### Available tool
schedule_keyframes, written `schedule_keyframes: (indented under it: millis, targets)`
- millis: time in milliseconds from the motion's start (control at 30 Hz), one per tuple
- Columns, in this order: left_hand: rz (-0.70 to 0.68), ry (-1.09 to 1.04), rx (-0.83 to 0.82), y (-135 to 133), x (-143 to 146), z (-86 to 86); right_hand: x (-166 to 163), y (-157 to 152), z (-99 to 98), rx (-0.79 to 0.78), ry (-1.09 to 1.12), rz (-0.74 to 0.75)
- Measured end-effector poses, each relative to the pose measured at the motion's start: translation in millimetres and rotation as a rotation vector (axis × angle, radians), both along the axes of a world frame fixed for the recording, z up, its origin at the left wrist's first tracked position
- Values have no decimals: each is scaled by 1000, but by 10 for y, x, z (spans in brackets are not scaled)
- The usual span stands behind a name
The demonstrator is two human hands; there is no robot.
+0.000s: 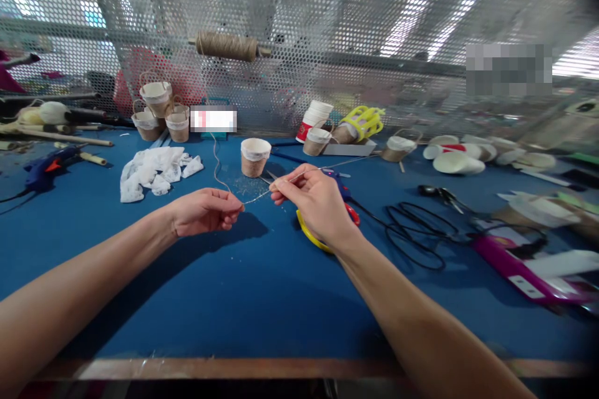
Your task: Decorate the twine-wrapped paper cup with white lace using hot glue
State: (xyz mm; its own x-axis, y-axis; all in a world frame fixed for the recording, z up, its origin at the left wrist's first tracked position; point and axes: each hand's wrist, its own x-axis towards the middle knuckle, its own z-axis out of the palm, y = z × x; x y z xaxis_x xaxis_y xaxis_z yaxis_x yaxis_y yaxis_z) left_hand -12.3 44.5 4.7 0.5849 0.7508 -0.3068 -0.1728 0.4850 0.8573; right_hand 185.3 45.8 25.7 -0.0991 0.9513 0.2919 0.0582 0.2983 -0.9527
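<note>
My left hand (206, 211) and my right hand (314, 199) hover over the blue table (243, 287), each pinching a thin length of twine (256, 197) stretched between them. The twine runs on from my left fingers up toward the back and from my right fingers off to the right. A twine-wrapped paper cup (255, 157) stands upright just behind the hands. Under my right hand lies a yellow and red tool (312, 238), partly hidden.
A twine spool (227, 45) hangs on the perforated screen. Stacked basket cups (156, 111) stand back left, white fabric scraps (152, 171) and a blue glue gun (47, 168) on the left. Cups (456, 156), scissors (442, 195), black cable (416, 230) and a magenta tool (519, 268) lie right.
</note>
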Motion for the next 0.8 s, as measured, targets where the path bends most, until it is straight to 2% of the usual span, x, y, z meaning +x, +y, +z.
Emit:
schedule_keyframes:
  millis: [300, 567, 800]
  targets:
    - [-178, -32, -82, -45, 26, 5, 12, -60, 59, 15, -88, 86]
    - [-205, -26, -30, -40, -11, 10, 44, -58, 97, 38, -135, 140]
    - [-352, -16, 20, -110, 8, -12, 62, -117, 145, -19, -76, 309]
